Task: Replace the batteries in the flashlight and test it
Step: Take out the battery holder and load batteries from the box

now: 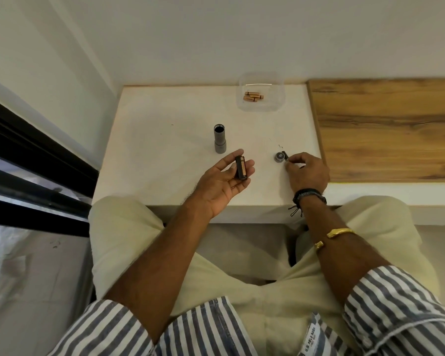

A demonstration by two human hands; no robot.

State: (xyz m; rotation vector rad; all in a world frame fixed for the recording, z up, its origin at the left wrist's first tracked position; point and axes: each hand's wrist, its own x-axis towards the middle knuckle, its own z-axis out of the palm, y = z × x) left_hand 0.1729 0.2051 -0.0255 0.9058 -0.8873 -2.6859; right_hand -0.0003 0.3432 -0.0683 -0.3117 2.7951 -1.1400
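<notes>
The grey flashlight body (220, 139) stands upright on the white table (165, 129), its open end facing up. My left hand (224, 183) lies palm up and holds a black battery holder (241, 170) with copper cells in it. My right hand (306, 172) rests on the table and pinches a small dark piece (285, 155) beside the round black tail cap (279, 157). Whether that piece is joined to the cap I cannot tell. Several copper batteries (253, 96) lie in a clear plastic tub (262, 92) at the back.
A wood-grain panel (385, 127) adjoins the table on the right. White walls close off the back and left. A dark window frame (36, 160) runs along the left. My knees sit under the table's near edge.
</notes>
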